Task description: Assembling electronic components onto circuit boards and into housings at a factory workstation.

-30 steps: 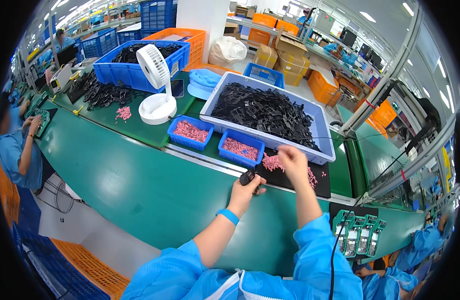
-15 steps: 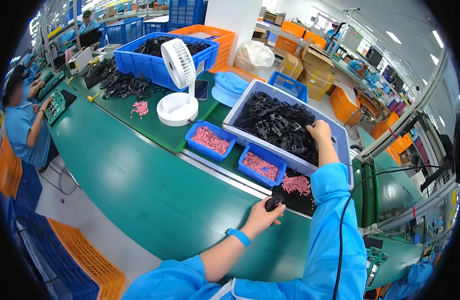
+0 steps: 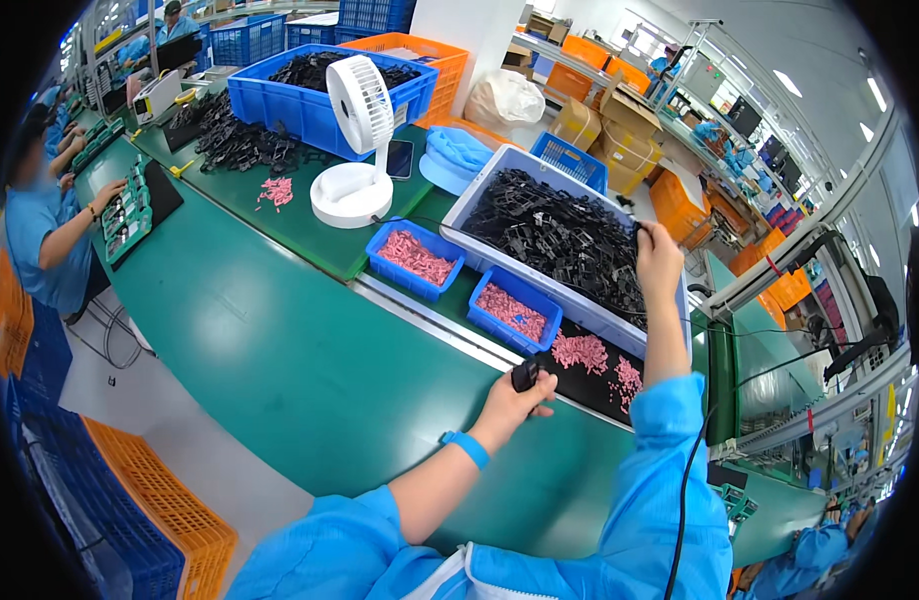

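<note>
A small black plastic part (image 3: pixel 525 374) sits clasped in the left hand (image 3: pixel 515 398), fingers curled shut around it, above the green bench (image 3: pixel 280 330) just short of the black mat (image 3: pixel 590 375) strewn with pink pieces (image 3: pixel 580 351). The right hand (image 3: pixel 658 262) reaches into the large pale tray (image 3: pixel 477 196) of black plastic parts (image 3: pixel 560 240), near its far right side, fingertips pinched on one piece there. Two small blue bins (image 3: pixel 470 310) of pink pieces line the tray's near edge.
</note>
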A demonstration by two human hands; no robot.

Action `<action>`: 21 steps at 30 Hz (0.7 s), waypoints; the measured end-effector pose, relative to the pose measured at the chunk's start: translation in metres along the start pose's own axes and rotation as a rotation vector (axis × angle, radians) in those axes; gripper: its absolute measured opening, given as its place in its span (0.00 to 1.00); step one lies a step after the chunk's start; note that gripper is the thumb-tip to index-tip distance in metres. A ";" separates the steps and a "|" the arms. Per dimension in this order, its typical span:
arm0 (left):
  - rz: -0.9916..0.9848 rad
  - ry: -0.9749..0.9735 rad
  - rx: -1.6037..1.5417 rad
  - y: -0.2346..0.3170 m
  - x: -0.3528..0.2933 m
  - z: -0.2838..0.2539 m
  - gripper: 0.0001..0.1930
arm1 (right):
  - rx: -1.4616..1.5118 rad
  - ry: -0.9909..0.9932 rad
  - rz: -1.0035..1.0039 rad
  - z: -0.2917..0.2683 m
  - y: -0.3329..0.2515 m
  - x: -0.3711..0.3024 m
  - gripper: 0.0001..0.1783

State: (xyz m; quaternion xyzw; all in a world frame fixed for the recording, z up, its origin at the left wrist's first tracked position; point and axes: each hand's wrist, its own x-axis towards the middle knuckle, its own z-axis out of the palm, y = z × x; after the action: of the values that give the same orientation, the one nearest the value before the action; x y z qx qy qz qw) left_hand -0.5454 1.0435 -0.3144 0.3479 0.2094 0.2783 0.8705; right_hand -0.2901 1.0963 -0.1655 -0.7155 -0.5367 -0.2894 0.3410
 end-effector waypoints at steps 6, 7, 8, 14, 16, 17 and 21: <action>0.139 -0.049 -0.306 0.001 0.012 -0.015 0.23 | 0.019 -0.098 -0.333 -0.020 -0.115 -0.125 0.12; 0.165 -0.090 -0.326 0.005 0.009 -0.014 0.24 | 0.039 -0.137 -0.314 -0.027 -0.135 -0.141 0.11; 0.187 -0.129 -0.361 0.002 0.012 -0.007 0.25 | 0.061 -0.069 -0.298 -0.028 -0.141 -0.158 0.12; -0.027 -0.119 -0.445 0.003 0.018 -0.023 0.17 | 0.250 -0.176 -0.099 -0.026 -0.172 -0.217 0.13; -0.041 -0.143 -0.496 0.006 0.016 -0.019 0.16 | 0.499 -0.185 0.080 -0.037 -0.176 -0.218 0.15; -0.071 -0.154 -0.488 0.008 0.015 -0.019 0.16 | 0.477 -0.245 0.146 -0.042 -0.170 -0.218 0.16; -0.035 -0.242 -0.519 0.016 0.005 -0.038 0.15 | 1.321 -0.180 0.549 -0.034 -0.168 -0.220 0.26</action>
State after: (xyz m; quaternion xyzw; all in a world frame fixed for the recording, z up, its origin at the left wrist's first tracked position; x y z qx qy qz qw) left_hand -0.5682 1.0745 -0.3291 0.1406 0.0316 0.2641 0.9537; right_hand -0.5099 0.9756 -0.2870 -0.4900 -0.4265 0.2516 0.7174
